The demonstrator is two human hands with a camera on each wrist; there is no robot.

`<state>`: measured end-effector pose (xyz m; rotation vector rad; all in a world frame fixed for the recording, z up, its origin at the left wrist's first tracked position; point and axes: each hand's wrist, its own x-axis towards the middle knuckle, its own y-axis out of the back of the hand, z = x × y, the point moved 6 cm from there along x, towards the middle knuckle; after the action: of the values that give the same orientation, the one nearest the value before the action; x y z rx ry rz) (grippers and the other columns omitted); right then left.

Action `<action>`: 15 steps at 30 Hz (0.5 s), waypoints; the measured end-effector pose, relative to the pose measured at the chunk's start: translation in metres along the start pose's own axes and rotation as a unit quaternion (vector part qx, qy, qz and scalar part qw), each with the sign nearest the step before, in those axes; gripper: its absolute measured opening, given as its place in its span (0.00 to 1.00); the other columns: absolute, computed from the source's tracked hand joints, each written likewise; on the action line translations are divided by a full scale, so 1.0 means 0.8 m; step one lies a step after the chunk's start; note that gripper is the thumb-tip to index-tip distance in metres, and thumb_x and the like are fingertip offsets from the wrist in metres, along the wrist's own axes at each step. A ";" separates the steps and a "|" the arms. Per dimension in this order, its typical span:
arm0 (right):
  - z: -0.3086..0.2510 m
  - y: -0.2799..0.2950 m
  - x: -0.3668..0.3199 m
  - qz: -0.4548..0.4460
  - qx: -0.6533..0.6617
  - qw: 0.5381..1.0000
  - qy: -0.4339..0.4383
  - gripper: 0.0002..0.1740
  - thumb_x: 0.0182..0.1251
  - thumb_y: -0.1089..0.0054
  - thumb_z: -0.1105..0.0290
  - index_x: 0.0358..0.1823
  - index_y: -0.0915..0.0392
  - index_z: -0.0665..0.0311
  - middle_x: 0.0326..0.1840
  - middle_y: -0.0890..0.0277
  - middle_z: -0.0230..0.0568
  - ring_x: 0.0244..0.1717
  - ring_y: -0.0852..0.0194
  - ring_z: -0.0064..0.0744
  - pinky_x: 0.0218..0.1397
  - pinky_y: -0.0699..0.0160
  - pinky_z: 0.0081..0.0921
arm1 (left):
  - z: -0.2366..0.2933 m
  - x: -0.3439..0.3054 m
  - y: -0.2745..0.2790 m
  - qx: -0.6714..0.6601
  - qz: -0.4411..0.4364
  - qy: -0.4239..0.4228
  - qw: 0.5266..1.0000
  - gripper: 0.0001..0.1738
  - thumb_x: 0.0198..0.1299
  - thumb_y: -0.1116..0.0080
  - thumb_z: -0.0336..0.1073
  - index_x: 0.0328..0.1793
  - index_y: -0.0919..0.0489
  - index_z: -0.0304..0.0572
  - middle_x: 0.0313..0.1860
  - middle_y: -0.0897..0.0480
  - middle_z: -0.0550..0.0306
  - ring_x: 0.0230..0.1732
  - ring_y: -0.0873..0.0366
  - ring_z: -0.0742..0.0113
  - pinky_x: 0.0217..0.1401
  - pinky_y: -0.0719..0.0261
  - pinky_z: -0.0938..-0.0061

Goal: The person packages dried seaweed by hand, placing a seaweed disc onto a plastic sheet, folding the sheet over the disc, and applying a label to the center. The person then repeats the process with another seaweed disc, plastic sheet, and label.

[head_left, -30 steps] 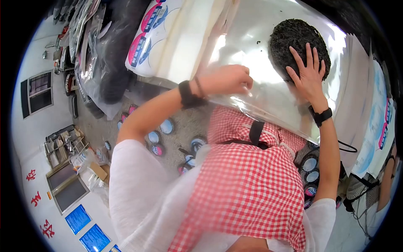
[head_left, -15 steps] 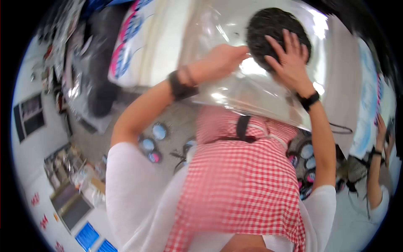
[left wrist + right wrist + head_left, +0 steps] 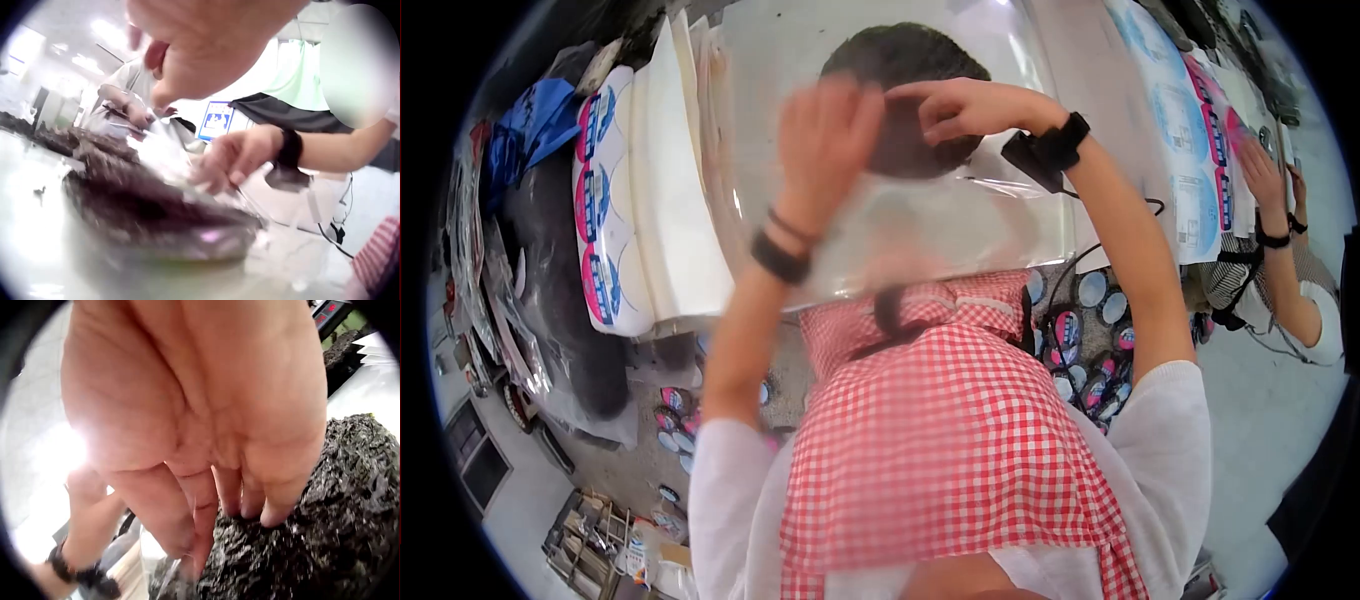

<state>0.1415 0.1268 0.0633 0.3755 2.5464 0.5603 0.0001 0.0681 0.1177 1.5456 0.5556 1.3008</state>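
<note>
A round, dark, flaky disc (image 3: 930, 60) lies on a shiny clear sheet (image 3: 770, 60); its rough texture shows close up in the right wrist view (image 3: 350, 481). My left hand (image 3: 825, 150), blurred, has its fingers extended over the disc's left edge; in the left wrist view it hangs above the disc (image 3: 156, 212). My right hand (image 3: 980, 108) is over the disc with the index finger stretched left and other fingers curled. In the right wrist view this hand (image 3: 200, 412) has its fingertips at the disc's surface; whether it pinches anything is unclear.
White printed packages (image 3: 607, 200) flank the sheet at left, more (image 3: 1175, 110) at right. A black cable (image 3: 1055, 300) hangs at the front edge. Round pink-and-blue packs (image 3: 1065, 335) lie below. Another person's arm (image 3: 1280, 260) is at far right.
My right hand has gone from spread flat on the disc to partly curled over it. My left hand has opened and moved over the disc's left edge. The head view has swung right.
</note>
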 end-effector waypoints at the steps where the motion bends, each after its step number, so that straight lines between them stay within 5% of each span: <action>1: 0.001 0.007 0.000 0.000 0.034 0.999 0.011 0.10 0.61 0.40 0.69 0.33 0.19 0.71 0.69 0.31 0.44 0.48 0.23 0.33 0.47 0.27 0.31 | 0.019 -0.022 -0.016 -0.094 -0.063 0.080 0.990 0.18 0.58 0.38 0.46 0.49 0.22 0.43 0.50 0.23 0.54 0.54 0.27 0.54 0.62 0.36 0.54; 2: -0.006 0.012 0.001 -0.006 0.007 0.999 0.042 0.10 0.62 0.41 0.69 0.35 0.20 0.71 0.65 0.27 0.43 0.46 0.23 0.31 0.46 0.27 0.31 | 0.030 -0.041 -0.040 -0.185 -0.130 0.159 0.961 0.24 0.58 0.38 0.50 0.53 0.23 0.40 0.53 0.24 0.51 0.58 0.28 0.52 0.65 0.39 0.52; 4: -0.005 0.016 0.014 0.048 0.027 0.992 0.110 0.10 0.62 0.42 0.69 0.38 0.22 0.70 0.58 0.23 0.45 0.44 0.23 0.35 0.45 0.27 0.30 | 0.045 -0.037 -0.054 -0.077 0.027 0.117 0.990 0.42 0.58 0.40 0.60 0.65 0.32 0.31 0.68 0.34 0.40 0.69 0.39 0.47 0.69 0.44 0.51; 5: 0.001 0.020 0.016 0.106 -0.049 0.992 0.055 0.11 0.61 0.40 0.68 0.39 0.23 0.69 0.51 0.22 0.47 0.45 0.25 0.42 0.44 0.27 0.32 | 0.041 -0.041 -0.082 -0.074 -0.040 0.129 0.988 0.45 0.62 0.45 0.59 0.73 0.40 0.29 0.75 0.43 0.36 0.75 0.48 0.42 0.72 0.48 0.52; 6: -0.038 0.022 -0.008 0.214 -0.195 0.957 0.014 0.14 0.58 0.38 0.65 0.40 0.23 0.68 0.49 0.23 0.49 0.45 0.25 0.46 0.46 0.27 0.33 | 0.040 -0.039 -0.085 -0.069 -0.058 0.131 0.987 0.43 0.63 0.46 0.57 0.73 0.40 0.29 0.75 0.43 0.36 0.74 0.47 0.42 0.72 0.47 0.52; 8: -0.106 0.013 -0.069 0.482 -0.361 0.793 0.096 0.18 0.58 0.36 0.61 0.44 0.23 0.66 0.48 0.22 0.44 0.47 0.25 0.45 0.48 0.27 0.34 | 0.035 -0.033 -0.087 -0.055 -0.091 0.137 0.985 0.40 0.65 0.48 0.54 0.74 0.39 0.30 0.75 0.42 0.36 0.73 0.45 0.43 0.72 0.47 0.53; 11: -0.080 -0.057 -0.108 0.582 -0.366 0.725 -0.037 0.25 0.54 0.32 0.58 0.50 0.24 0.65 0.58 0.25 0.43 0.53 0.25 0.43 0.53 0.28 0.36 | 0.032 -0.036 -0.101 -0.045 -0.089 0.168 0.981 0.35 0.67 0.51 0.47 0.73 0.37 0.31 0.75 0.41 0.39 0.72 0.43 0.45 0.71 0.47 0.53; 14: -0.056 -0.071 -0.078 0.573 -0.372 0.707 -0.185 0.27 0.52 0.31 0.57 0.49 0.23 0.68 0.62 0.27 0.45 0.53 0.25 0.44 0.51 0.27 0.37 | 0.038 -0.036 -0.097 -0.024 -0.077 0.185 0.979 0.33 0.67 0.51 0.45 0.73 0.37 0.32 0.75 0.41 0.40 0.71 0.42 0.46 0.70 0.45 0.53; 15: -0.066 -0.070 -0.078 0.586 -0.370 0.702 -0.168 0.28 0.54 0.32 0.59 0.52 0.24 0.70 0.68 0.32 0.50 0.59 0.29 0.43 0.57 0.31 0.38 | 0.038 -0.036 -0.098 -0.019 -0.083 0.184 0.979 0.33 0.67 0.51 0.44 0.73 0.37 0.32 0.75 0.41 0.40 0.70 0.41 0.46 0.70 0.45 0.53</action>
<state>0.1570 0.0384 0.1049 1.5858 1.2367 1.6599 0.0375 0.0631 0.0375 1.2023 0.8678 1.4649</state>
